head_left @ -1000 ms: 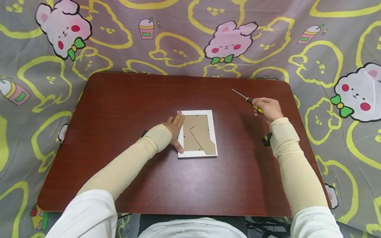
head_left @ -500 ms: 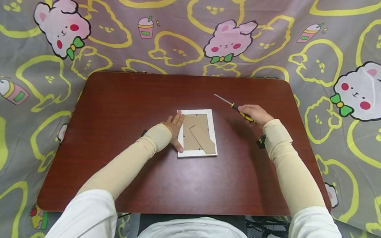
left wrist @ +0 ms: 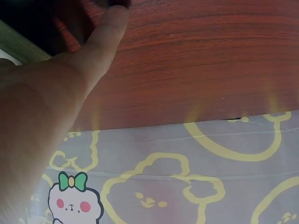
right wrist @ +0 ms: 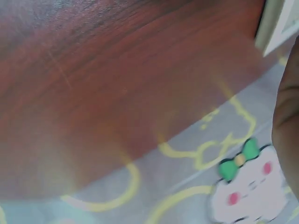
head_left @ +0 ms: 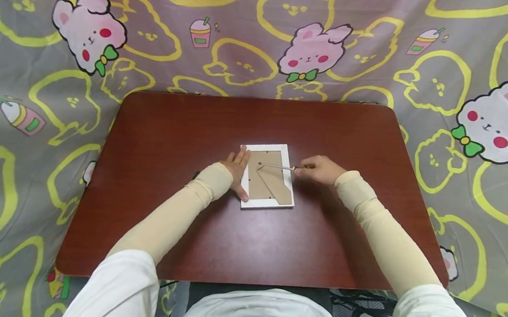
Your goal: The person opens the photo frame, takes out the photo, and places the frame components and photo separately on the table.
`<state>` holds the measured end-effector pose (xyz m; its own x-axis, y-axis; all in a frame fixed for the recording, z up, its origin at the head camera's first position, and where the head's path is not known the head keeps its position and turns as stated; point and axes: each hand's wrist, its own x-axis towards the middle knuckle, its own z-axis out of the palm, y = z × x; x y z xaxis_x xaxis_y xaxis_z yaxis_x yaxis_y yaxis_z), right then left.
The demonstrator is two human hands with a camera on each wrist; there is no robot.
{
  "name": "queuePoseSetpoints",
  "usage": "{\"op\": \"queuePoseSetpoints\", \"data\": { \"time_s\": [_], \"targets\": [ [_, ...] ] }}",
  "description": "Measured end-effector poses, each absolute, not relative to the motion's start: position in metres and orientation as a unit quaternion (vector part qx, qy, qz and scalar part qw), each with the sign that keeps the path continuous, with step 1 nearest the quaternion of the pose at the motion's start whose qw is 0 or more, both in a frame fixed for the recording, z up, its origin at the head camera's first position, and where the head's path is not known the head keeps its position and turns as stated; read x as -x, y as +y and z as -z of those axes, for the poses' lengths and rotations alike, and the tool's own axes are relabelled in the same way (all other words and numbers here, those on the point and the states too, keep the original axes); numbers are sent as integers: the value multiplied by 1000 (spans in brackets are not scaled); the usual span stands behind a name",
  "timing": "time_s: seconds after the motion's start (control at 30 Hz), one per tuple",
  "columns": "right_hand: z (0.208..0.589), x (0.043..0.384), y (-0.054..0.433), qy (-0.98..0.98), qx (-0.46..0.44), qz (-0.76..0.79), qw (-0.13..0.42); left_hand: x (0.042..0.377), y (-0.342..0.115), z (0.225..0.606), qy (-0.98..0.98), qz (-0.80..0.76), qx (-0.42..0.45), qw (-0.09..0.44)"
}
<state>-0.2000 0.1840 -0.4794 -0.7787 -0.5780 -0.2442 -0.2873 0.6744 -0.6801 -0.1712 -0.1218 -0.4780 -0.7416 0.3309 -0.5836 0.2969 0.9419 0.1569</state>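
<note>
From my remote post I see a white picture frame (head_left: 260, 204) with tan backing (head_left: 256, 185), a wood-grained, reddish-brown table (head_left: 260, 246) and grey, yellow-patterned cloth (head_left: 244, 27).

A brown, round-cornered table (head_left: 173, 129) stands before grey cloth (head_left: 240, 19) printed with rabbit faces (head_left: 313, 50). Dark mesh (head_left: 342, 313) shows below the table's near edge.

Cartoon-print curtain (head_left: 240, 26) behind glossy brown table (head_left: 186, 120)
</note>
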Motion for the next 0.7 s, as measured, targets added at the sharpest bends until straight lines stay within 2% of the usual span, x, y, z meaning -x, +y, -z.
{"op": "queuePoseSetpoints", "data": {
  "time_s": [0.13,0.4,0.7],
  "targets": [
    [486,194,171,894,287,271,211,171,-122,476,934,-44,-170,311],
    [490,188,161,874,244,286,309,170,-127,476,932,-54,-171,315],
    [489,190,158,856,248,307,333,175,-127,480,932,-49,-170,317]
  ]
}}
